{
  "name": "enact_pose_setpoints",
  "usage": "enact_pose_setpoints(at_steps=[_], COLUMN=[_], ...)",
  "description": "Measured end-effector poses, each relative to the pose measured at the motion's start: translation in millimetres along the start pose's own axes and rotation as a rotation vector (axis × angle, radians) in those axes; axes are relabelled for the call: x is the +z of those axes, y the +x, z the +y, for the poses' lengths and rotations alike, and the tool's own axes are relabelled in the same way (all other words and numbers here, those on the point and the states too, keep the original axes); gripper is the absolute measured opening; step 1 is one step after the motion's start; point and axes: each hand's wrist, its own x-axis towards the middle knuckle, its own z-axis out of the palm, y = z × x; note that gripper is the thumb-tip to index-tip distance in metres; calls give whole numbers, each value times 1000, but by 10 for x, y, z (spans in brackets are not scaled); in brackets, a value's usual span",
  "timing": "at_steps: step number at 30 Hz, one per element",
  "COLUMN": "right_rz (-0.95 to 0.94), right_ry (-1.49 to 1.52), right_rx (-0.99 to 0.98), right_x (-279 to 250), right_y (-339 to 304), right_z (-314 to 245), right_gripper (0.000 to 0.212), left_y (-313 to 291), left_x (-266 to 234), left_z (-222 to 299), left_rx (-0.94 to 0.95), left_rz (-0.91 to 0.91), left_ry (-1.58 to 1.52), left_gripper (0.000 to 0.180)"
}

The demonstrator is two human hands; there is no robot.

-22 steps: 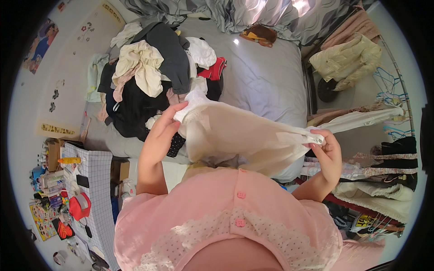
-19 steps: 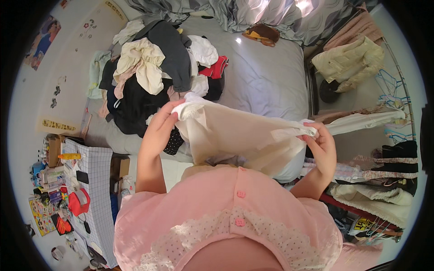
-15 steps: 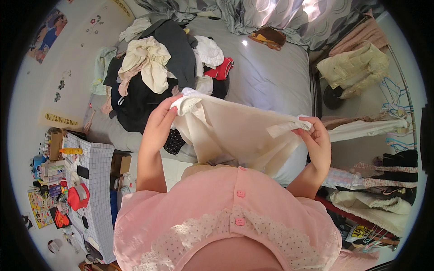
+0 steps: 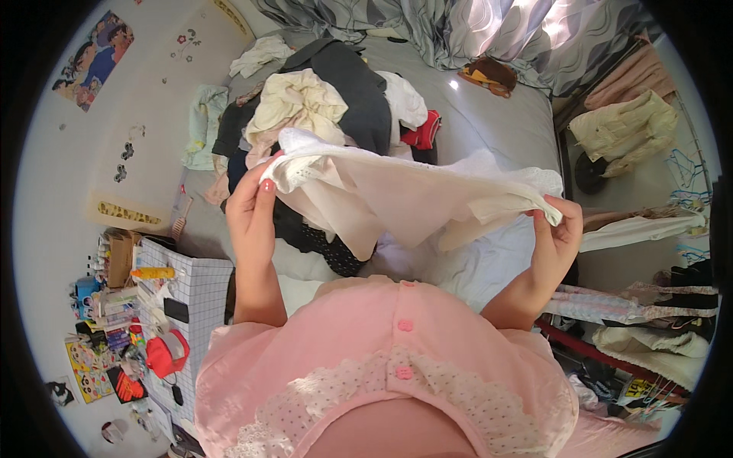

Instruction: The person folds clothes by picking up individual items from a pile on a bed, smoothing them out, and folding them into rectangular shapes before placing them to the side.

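Note:
A white, thin garment (image 4: 382, 191) is stretched between my two hands in front of my chest, its lower part hanging loose. My left hand (image 4: 253, 202) pinches its left corner, where the cloth is bunched. With thumb and fingers closed, my right hand (image 4: 557, 229) grips the right corner. What kind of garment it is I cannot tell. Just beyond it lies a heap of clothes on the bed, with a cream garment (image 4: 294, 107) on top, a dark grey one (image 4: 355, 99) behind, and a red one (image 4: 422, 131) at its right edge. Black dotted cloth (image 4: 340, 248) shows below the white garment.
The grey bed (image 4: 504, 126) spreads ahead, with a brown bag (image 4: 489, 76) near the patterned curtain (image 4: 489, 30). A desk with a checked cloth (image 4: 206, 278) and a red cap-like item (image 4: 166, 353) stands left. Hanging clothes, including a cream jacket (image 4: 626, 130), line the right.
The garment has been lifted and spread wider, my hands moving apart. Its hanging lower part has swung up and away from me. The view has shifted slightly, so the surroundings appear further right.

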Motion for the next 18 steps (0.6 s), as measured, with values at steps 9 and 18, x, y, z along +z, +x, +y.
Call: enact_pose_setpoints(at_steps=[9, 18], right_rz=[91, -49], right_ry=[49, 54], right_rx=[-106, -130], right_x=[1066, 1629], right_y=[-92, 157], right_z=[9, 20], right_gripper=[24, 23], left_y=[346, 555], left_x=[-831, -1057], left_z=[-117, -375], left_rx=[200, 257], left_rz=[80, 399], left_ry=[190, 106], left_gripper=[28, 29])
